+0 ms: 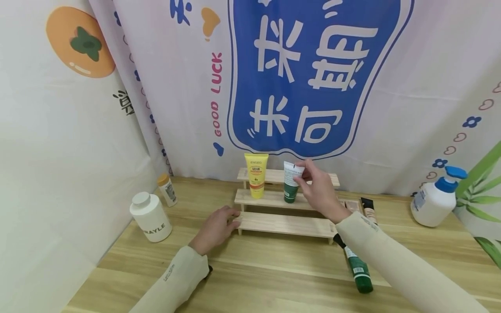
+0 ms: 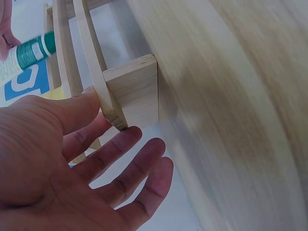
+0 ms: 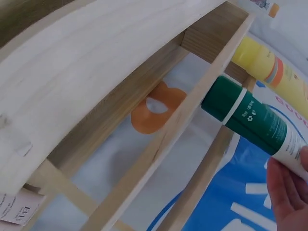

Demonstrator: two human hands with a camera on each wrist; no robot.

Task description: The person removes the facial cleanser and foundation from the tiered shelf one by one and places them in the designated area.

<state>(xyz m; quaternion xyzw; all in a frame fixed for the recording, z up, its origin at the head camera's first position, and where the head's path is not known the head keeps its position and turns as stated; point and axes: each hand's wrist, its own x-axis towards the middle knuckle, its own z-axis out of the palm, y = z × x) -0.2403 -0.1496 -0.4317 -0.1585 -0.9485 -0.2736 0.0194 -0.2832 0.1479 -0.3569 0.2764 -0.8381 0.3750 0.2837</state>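
Observation:
A three-step wooden rack (image 1: 285, 224) stands against the cloth backdrop. My left hand (image 1: 216, 226) holds the left end of its lowest step; in the left wrist view the thumb lies on the board (image 2: 115, 103) and the fingers are around its end. My right hand (image 1: 318, 187) pinches the upper part of a white-and-green squeeze tube (image 1: 290, 184), upright with its green cap down at the middle step. In the right wrist view that cap (image 3: 222, 98) is by the step's edge; whether it touches is unclear. A yellow squeeze tube (image 1: 257, 176) stands left of it on the same step.
At left are a white bottle (image 1: 151, 219) and a smaller orange-capped bottle (image 1: 168, 193). A green tube (image 1: 358, 269) lies at the right front. Behind the right forearm stands a black-topped tube (image 1: 368, 208). Farther right are a blue-topped pump bottle (image 1: 432, 206) and a plant (image 1: 483, 178).

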